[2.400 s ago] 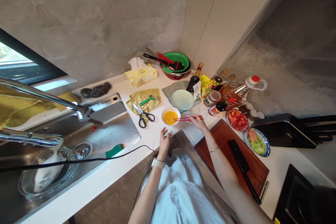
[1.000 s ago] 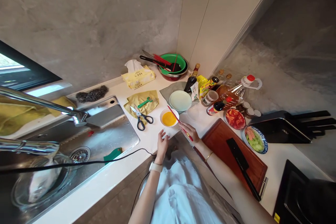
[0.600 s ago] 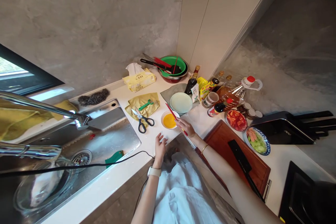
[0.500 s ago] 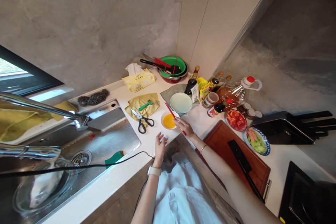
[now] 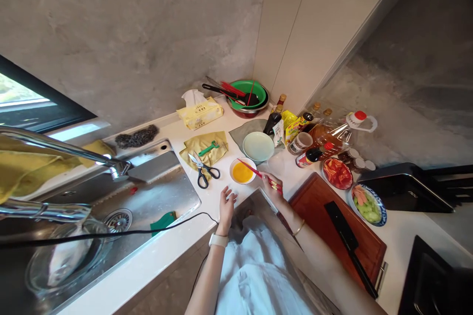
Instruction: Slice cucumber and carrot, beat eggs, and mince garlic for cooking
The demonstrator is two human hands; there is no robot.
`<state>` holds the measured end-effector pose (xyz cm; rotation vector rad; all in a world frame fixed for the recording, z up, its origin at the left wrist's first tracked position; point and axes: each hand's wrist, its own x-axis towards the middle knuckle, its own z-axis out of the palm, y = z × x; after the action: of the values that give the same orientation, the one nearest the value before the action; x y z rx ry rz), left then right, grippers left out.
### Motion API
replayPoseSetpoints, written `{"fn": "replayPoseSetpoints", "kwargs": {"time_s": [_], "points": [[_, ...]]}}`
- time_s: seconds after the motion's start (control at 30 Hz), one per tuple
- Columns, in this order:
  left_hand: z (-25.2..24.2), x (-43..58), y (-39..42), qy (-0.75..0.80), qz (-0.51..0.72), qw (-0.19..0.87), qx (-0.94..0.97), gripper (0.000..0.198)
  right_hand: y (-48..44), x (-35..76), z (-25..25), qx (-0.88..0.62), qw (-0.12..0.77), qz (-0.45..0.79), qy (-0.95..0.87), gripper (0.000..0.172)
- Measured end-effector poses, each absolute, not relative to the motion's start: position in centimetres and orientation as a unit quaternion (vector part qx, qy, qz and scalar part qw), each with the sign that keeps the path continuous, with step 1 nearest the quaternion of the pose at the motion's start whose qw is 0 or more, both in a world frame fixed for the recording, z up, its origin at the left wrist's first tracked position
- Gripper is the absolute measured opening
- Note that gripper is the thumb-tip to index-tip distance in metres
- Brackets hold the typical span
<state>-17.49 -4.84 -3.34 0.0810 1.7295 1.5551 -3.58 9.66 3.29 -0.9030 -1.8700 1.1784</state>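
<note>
Red chopsticks (image 5: 251, 167) are gripped in my right hand (image 5: 272, 188), their tips over a small white bowl (image 5: 232, 175). Inside that bowl is beaten egg (image 5: 242, 172), a smooth yellow-orange liquid. My left hand (image 5: 227, 203) hovers at the counter's front edge, below the bowl and apart from it, fingers spread and holding nothing. Left of the bowl, scissors (image 5: 201, 171) with black handles lie partly on a yellow cloth (image 5: 219, 153), and a green peeler (image 5: 209, 147) rests on the cloth. A pale green plate (image 5: 258, 146) stands just behind the bowl.
At left is a steel sink (image 5: 162, 197) with a faucet (image 5: 120, 170) and a glass bowl (image 5: 37, 275) holding a fish. On the right, a cleaver (image 5: 342, 226) lies on a wooden cutting board (image 5: 314, 197). Cut tomatoes (image 5: 337, 173), sliced vegetables (image 5: 365, 204) and several bottles stand behind.
My right hand has moved slightly right, and the chopsticks now tilt lower, tips over the egg. My left hand is nearly unchanged. The view has shifted a little.
</note>
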Motion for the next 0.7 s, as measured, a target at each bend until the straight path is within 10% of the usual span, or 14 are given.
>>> {"fn": "replayPoseSetpoints", "kwargs": {"time_s": [0.7], "points": [[-3.5, -17.1, -4.2, 0.686, 0.612, 0.392, 0.024, 0.046, 15.0, -3.5, 4.5, -0.384, 0.245, 0.672, -0.583, 0.044]]}}
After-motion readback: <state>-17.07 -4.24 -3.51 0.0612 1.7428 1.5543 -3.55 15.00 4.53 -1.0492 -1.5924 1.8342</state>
